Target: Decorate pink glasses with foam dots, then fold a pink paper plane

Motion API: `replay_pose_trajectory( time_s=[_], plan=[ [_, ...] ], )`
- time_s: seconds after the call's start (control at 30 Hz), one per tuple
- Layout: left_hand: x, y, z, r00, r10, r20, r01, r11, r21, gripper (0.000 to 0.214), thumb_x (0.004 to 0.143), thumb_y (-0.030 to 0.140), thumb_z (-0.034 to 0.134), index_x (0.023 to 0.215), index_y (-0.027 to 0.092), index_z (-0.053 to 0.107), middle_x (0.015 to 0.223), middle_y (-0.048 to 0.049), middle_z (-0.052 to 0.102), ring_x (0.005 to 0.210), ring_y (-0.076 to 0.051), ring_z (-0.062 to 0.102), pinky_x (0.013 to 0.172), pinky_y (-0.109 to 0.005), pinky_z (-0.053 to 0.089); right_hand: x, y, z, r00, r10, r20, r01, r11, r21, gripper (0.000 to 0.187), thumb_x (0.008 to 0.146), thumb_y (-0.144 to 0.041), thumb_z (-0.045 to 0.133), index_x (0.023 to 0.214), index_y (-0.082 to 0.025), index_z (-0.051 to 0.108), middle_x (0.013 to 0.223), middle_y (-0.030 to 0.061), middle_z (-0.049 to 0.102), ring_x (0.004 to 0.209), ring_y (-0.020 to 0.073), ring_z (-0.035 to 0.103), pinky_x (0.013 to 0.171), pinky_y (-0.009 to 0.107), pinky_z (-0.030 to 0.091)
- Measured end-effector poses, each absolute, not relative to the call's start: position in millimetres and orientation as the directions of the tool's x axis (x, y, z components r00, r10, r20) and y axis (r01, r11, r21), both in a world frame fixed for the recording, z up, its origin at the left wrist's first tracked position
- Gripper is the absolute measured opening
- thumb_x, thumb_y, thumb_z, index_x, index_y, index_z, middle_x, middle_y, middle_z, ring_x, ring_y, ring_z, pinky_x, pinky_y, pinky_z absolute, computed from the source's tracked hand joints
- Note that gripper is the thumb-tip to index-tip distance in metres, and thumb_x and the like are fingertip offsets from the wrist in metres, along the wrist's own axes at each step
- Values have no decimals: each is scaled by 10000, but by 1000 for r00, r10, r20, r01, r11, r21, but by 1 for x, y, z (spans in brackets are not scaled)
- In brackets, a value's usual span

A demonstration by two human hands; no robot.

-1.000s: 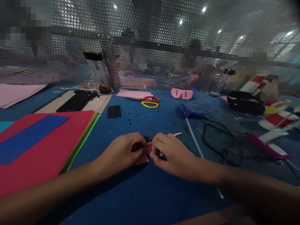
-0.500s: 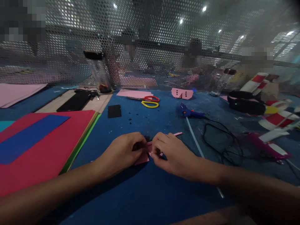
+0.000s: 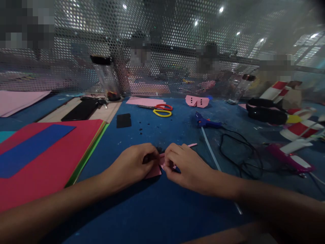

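On the blue table, a pink paper piece [image 3: 153,171] lies largely covered by my two hands. My left hand [image 3: 138,162] has its fingers curled down and closed on its left part. Close beside it, my right hand [image 3: 184,166] pinches the right part between thumb and fingers. A thin pink strip [image 3: 192,145] pokes out behind the right hand. Just what the fingertips press is hidden. Scissors [image 3: 163,110] with red and yellow handles lie beyond the hands, near a black paper square [image 3: 124,120] and several tiny black bits.
A blue glue gun [image 3: 207,122] with a coiled black cord [image 3: 228,162] and a glue stick [image 3: 210,149] lies right. Coloured sheets [image 3: 83,142] and a black phone [image 3: 80,109] are left. A pink cut-out [image 3: 197,101] and jar [image 3: 106,78] stand by the perforated screen.
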State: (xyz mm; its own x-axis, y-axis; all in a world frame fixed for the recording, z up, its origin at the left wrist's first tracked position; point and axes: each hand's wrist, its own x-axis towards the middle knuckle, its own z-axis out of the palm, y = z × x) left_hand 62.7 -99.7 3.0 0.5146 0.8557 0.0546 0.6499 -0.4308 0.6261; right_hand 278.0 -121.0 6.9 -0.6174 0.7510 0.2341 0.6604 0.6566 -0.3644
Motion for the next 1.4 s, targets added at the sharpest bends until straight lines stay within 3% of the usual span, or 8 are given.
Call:
replay_pose_trajectory(
  time_s=[0.33, 0.63, 0.93, 1.4],
  plan=[
    [63, -100, 0, 495, 868, 51, 649, -408, 642, 139, 815, 128, 552, 842, 185, 676, 806, -1, 704, 697, -134, 613, 595, -225, 410, 279, -121, 6, -616, 754, 227, 666, 653, -360, 61, 869, -149, 581, 820, -181, 566, 947, 14, 607, 784, 139, 526, 808, 334, 359],
    [63, -99, 1, 511, 858, 55, 639, -422, 643, 160, 844, 151, 546, 884, 203, 692, 857, 7, 727, 758, -142, 648, 640, -227, 435, 279, -121, 4, -622, 741, 254, 661, 670, -337, 62, 857, -140, 586, 818, -185, 567, 931, 16, 611, 780, 147, 521, 782, 329, 354],
    [61, -99, -2, 486, 874, 7, 656, -370, 658, 107, 804, 184, 604, 870, 199, 686, 749, 18, 694, 651, -129, 602, 548, -215, 392, 279, -121, 6, -641, 732, 230, 652, 678, -341, 72, 871, -145, 585, 808, -178, 582, 942, 26, 605, 824, 154, 517, 757, 319, 356],
    [62, -99, -2, 483, 876, 4, 643, -358, 678, 91, 812, 193, 604, 866, 198, 677, 742, 14, 693, 630, -125, 595, 533, -205, 393, 278, -121, 7, -637, 735, 233, 659, 676, -331, 72, 871, -138, 575, 812, -180, 575, 938, 30, 607, 817, 159, 520, 750, 322, 354]
  ],
)
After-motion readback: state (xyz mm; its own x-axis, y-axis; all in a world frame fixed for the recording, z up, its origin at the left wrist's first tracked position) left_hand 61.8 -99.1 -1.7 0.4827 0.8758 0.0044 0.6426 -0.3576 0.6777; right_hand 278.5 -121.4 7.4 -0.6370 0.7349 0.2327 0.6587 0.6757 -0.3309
